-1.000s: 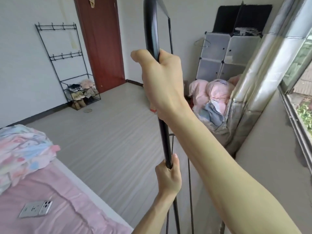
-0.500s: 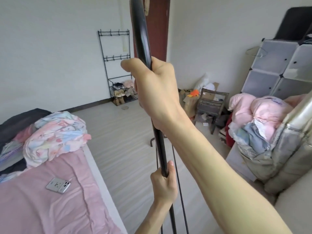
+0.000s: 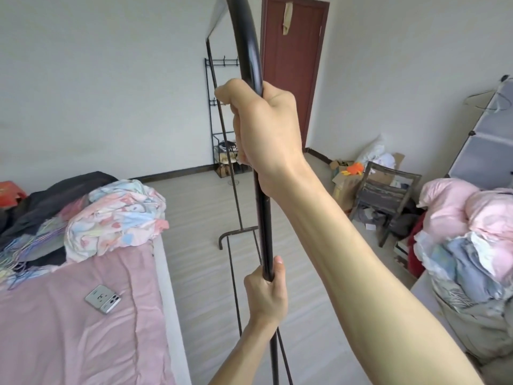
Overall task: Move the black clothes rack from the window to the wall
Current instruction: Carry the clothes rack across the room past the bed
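Both fists clamp the black clothes rack (image 3: 263, 218) upright pole, right hand (image 3: 266, 132) high, left hand (image 3: 266, 293) low. View has swung off the window toward the far wall (image 3: 111, 93); rack is mid-room beside the bed (image 3: 83, 315), halfway there.

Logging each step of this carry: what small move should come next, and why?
Probably carry the black clothes rack a bit farther forward over the bare floor. Both the right hand and left hand clamp its pole, and the white wall lies ahead.
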Motion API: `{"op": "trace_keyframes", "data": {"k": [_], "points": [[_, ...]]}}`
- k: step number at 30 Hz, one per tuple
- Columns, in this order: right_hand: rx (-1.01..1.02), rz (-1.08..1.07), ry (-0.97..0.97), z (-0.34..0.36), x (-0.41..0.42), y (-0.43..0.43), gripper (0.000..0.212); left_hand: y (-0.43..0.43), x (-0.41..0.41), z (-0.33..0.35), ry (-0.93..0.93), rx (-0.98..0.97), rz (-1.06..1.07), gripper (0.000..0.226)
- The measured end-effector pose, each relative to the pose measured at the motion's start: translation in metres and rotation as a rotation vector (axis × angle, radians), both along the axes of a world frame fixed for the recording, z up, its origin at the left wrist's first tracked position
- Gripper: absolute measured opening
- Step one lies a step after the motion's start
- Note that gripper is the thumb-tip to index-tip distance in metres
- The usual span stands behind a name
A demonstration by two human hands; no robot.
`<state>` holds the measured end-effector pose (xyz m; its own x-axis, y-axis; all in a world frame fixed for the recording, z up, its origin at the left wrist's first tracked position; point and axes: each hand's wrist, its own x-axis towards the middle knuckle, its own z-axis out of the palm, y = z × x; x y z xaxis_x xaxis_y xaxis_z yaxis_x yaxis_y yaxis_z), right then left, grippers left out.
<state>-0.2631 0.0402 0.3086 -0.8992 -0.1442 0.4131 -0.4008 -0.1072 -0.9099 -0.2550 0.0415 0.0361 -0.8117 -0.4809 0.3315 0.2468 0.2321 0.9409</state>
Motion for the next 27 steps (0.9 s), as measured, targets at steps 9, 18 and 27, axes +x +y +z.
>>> {"op": "trace_keyframes", "data": {"k": [9,18,27], "points": [[-0.008,0.002,-0.031,-0.003,-0.104,0.015,0.036,0.016,-0.094,0.006,-0.027,0.1,0.044,0.049],[-0.024,0.086,-0.03,-0.002,-0.221,0.01,0.041,0.019,-0.212,0.005,-0.056,0.177,0.227,0.052],[-0.002,0.269,-0.032,-0.004,-0.356,-0.006,0.018,0.017,-0.345,0.013,-0.051,0.278,0.457,0.058]]}}
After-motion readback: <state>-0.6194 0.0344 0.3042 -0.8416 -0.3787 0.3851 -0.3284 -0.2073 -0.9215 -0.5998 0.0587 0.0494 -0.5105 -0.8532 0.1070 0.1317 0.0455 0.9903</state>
